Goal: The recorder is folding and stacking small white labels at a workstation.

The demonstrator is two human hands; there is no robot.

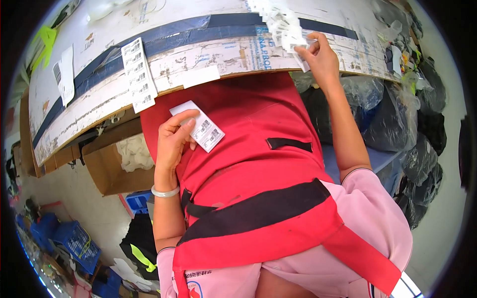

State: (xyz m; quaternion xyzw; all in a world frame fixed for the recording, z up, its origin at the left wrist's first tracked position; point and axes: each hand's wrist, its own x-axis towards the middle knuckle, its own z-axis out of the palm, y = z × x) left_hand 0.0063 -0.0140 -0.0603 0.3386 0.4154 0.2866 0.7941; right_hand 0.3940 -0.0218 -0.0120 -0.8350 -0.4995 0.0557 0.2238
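Observation:
My left hand (174, 134) is closed on a small stack of white labels (210, 133) printed with dark codes, held over the red apron (248, 134) on my lap. Up at the table edge, my right hand (323, 58) pinches a small white label (301, 61) between thumb and fingers. That label lies at the near end of a long overlapping pile of similar white labels (278, 22) on the table. To the left, a strip of printed labels (138, 74) hangs slightly over the table edge.
The worn white table (238, 52) carries dark tape strips, a blank white strip (201, 77) and a white tag (66, 77). Below it on the left stands an open cardboard box (102, 169). Bagged dark goods (390, 119) crowd the right; a blue basket (78, 243) sits at lower left.

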